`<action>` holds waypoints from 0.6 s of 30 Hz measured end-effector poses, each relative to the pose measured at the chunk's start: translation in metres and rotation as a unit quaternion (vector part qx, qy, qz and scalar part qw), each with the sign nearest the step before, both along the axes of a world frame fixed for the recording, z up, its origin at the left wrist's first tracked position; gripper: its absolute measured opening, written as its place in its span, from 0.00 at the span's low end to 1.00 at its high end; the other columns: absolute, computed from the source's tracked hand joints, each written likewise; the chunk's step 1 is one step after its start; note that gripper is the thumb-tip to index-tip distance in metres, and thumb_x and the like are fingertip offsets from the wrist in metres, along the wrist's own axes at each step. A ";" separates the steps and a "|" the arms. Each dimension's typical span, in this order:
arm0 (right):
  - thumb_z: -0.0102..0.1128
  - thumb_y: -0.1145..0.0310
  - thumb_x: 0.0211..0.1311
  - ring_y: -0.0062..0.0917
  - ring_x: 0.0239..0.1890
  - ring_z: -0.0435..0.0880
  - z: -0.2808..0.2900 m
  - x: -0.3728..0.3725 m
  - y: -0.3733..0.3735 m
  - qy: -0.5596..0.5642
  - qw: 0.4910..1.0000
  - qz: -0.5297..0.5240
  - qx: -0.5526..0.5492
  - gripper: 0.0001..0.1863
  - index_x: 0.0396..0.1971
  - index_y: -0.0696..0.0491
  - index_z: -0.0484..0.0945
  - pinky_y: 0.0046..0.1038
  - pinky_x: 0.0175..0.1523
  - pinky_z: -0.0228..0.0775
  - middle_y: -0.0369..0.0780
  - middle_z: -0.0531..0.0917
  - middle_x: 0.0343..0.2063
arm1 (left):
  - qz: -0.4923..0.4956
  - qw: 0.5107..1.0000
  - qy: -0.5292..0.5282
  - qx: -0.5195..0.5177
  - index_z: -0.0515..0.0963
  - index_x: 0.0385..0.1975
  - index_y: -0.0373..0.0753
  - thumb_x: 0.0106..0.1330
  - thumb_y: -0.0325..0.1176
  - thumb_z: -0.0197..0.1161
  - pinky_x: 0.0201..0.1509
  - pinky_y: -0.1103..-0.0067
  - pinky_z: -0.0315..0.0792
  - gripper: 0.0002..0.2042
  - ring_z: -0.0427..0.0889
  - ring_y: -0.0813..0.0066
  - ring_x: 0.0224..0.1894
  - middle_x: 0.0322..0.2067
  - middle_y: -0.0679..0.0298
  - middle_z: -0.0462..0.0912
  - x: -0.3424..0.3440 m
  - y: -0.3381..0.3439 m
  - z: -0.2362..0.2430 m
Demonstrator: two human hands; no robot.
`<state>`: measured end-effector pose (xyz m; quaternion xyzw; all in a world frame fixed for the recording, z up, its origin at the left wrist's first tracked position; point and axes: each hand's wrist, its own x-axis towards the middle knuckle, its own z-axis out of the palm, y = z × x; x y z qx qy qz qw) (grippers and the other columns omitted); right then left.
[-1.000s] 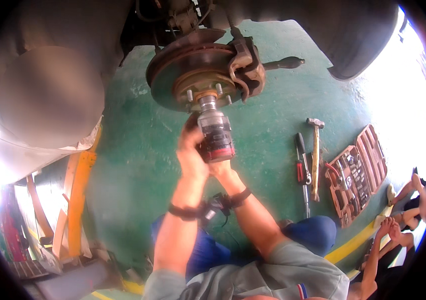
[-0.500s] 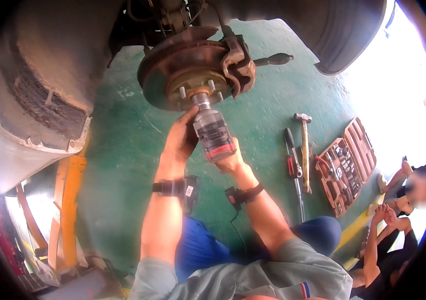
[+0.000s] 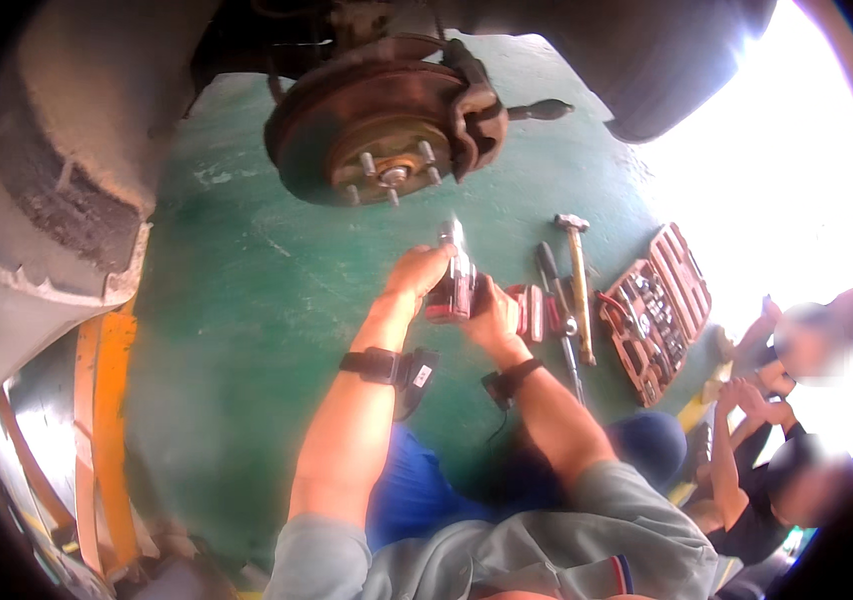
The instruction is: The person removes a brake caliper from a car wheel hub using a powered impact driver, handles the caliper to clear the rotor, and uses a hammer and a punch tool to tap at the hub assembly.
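Note:
A cordless impact wrench with a silver socket on its nose is held between my hands, apart from the wheel hub. My right hand wraps its handle, and its red-edged battery sticks out to the right. The fingers of my left hand close on the front of the wrench, just behind the socket. Beyond and to the left hangs a rusty brake disc. Its hub has several bare studs around a centre nut. A brake caliper grips the disc's right side.
On the green floor to the right lie a long-handled wrench, a hammer and an open socket set case. An orange post stands at left under the car body. People sit at far right.
The wrench and its socket have come off the hub's centre and moved toward me and to the right. The wrench has turned, so its battery now shows. Both hands keep hold.

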<state>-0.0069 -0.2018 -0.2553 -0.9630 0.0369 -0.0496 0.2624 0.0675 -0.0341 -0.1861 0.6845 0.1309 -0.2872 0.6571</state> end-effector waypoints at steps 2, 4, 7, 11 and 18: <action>0.80 0.49 0.42 0.34 0.39 0.88 -0.006 0.007 -0.038 0.033 0.999 -0.008 0.003 0.34 0.46 0.53 0.79 0.33 0.45 0.76 0.43 0.88 0.36 | -0.080 0.990 -0.053 0.099 0.83 0.45 0.29 0.65 0.46 0.61 0.50 0.72 0.72 0.22 0.78 0.74 0.44 0.40 0.62 0.86 0.006 -0.017 -0.017; 0.76 0.54 0.48 0.44 0.38 0.86 -0.002 0.015 -0.061 0.068 0.996 -0.021 -0.059 0.25 0.41 0.54 0.79 0.39 0.45 0.76 0.48 0.86 0.34 | -0.096 0.989 -0.093 0.066 0.82 0.48 0.28 0.64 0.49 0.62 0.56 0.68 0.71 0.26 0.77 0.71 0.49 0.45 0.58 0.85 -0.001 -0.009 -0.028; 0.68 0.63 0.51 0.47 0.40 0.85 -0.017 0.019 -0.123 0.085 0.974 -0.087 -0.190 0.21 0.45 0.54 0.75 0.43 0.46 0.77 0.49 0.84 0.35 | -0.134 0.984 -0.028 0.112 0.78 0.55 0.28 0.64 0.47 0.63 0.65 0.66 0.66 0.28 0.75 0.59 0.62 0.57 0.47 0.80 -0.002 -0.016 -0.010; 0.67 0.65 0.53 0.41 0.47 0.87 -0.026 0.000 -0.190 0.144 0.952 -0.204 -0.177 0.25 0.50 0.59 0.73 0.40 0.51 0.79 0.51 0.85 0.41 | -0.150 0.981 -0.031 0.116 0.77 0.56 0.28 0.65 0.47 0.62 0.67 0.66 0.65 0.28 0.75 0.55 0.63 0.59 0.45 0.78 -0.011 -0.024 0.010; 0.69 0.62 0.56 0.44 0.46 0.87 -0.068 -0.066 -0.267 0.185 0.915 -0.308 -0.182 0.26 0.50 0.60 0.72 0.43 0.50 0.80 0.51 0.86 0.40 | -0.195 0.963 -0.042 0.183 0.76 0.58 0.27 0.67 0.48 0.61 0.67 0.67 0.66 0.29 0.75 0.56 0.63 0.58 0.45 0.79 -0.015 -0.037 -0.011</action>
